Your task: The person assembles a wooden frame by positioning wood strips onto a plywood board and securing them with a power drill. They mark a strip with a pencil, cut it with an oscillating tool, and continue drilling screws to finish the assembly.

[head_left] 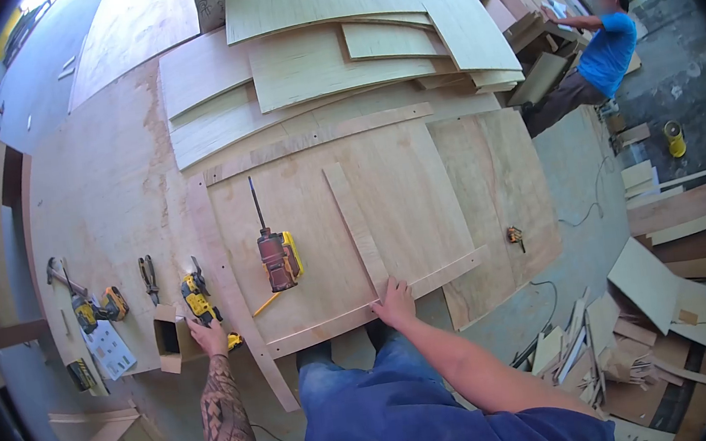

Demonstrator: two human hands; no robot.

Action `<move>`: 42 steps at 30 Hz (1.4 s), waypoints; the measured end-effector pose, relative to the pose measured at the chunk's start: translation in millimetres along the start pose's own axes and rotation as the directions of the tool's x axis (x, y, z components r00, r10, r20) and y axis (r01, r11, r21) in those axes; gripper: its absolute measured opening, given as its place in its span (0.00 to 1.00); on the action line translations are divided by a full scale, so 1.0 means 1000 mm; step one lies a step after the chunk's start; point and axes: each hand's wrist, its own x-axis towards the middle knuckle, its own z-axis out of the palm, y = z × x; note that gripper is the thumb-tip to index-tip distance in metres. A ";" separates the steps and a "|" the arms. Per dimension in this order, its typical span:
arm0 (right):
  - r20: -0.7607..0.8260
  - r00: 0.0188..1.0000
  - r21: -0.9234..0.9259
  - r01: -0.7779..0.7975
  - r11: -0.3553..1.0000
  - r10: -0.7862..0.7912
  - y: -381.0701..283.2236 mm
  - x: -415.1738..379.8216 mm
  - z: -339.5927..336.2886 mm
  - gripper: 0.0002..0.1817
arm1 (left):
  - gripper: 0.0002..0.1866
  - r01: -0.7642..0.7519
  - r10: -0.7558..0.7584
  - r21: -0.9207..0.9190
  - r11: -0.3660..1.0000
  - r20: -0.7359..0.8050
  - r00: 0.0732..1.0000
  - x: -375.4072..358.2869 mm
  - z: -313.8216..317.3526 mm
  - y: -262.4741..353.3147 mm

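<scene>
**Pressing the strips together on the panel**

Pressing flat with the right hand (pixel 394 302) on the spot where the middle strip (pixel 356 229) meets the bottom strip (pixel 379 304), at the near edge of the tabletop (pixel 108 186). Grip of this hand released: fingers spread, palm down, grasping nothing, only holding the two strips against the plywood panel (pixel 310 216) under them.

Reaching with the left hand (pixel 208 335) to the rear end of a yellow power tool (pixel 197 295), just left of the frame. Touching it for sure; whether the grip is already closed around the handle, cannot tell.

Judging the progress from how the pieces lie: top strip (pixel 318 136), left strip (pixel 228 302), bottom strip and middle strip already laid out on the panel and meeting at the ends. No strip seen along the right side of the panel. Fastened or only laid loose, not possible to say; no nails or screws visible at this size.

Lying inside the frame, a red and yellow tool with a long bit (pixel 278 258) and a pencil (pixel 265 304) beside it. Further left, pliers (pixel 149 278), a small cardboard box (pixel 168 339), a second yellow drill (pixel 100 307) and a hammer (pixel 57 273).

Stacked at the far end, loose plywood sheets (pixel 351 40). Working well apart at the far right, a person in a blue shirt (pixel 606 52). Piled on the floor at the right, wood offcuts (pixel 633 346).
</scene>
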 end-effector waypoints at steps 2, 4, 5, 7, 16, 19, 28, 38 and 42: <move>0.045 0.999 0.033 0.018 0.999 -0.020 0.002 0.014 -0.001 0.37 | 0.46 -0.075 0.074 -0.009 0.997 -0.090 0.993 -0.018 -0.013 0.007; 0.083 0.996 0.070 0.037 0.997 -0.043 0.015 0.018 0.000 0.37 | 0.46 -0.037 0.038 -0.110 0.993 0.007 0.999 -0.059 -0.036 0.031; -0.001 0.999 0.080 0.032 0.996 -0.032 0.025 0.023 -0.001 0.36 | 0.47 -0.005 0.016 -0.185 0.983 0.060 0.998 -0.083 -0.044 0.044; -0.104 0.995 0.057 0.009 0.998 -0.003 0.051 0.036 -0.018 0.33 | 0.49 -0.011 0.053 -0.291 0.957 0.135 0.989 -0.133 -0.055 0.051; -0.134 0.970 0.102 -0.192 0.976 0.204 0.203 0.134 -0.111 0.29 | 0.58 0.175 -0.191 0.078 0.982 0.433 0.881 -0.296 -0.059 0.050; -0.164 0.965 0.118 -0.185 0.976 0.203 0.210 0.163 -0.121 0.29 | 0.58 0.172 -0.191 0.083 0.982 0.463 0.865 -0.306 -0.062 0.070; -0.101 0.971 0.147 -0.199 0.969 0.215 0.221 0.182 -0.121 0.28 | 0.57 0.248 -0.192 -0.124 0.961 0.344 0.919 -0.305 -0.094 0.105; -0.063 0.978 0.157 -0.185 0.970 0.197 0.225 0.179 -0.124 0.30 | 0.56 0.301 -0.246 -0.102 0.948 0.363 0.899 -0.355 -0.102 0.125; -0.044 0.977 0.158 -0.199 0.967 0.208 0.228 0.179 -0.125 0.29 | 0.57 0.312 -0.259 -0.092 0.946 0.370 0.892 -0.363 -0.104 0.123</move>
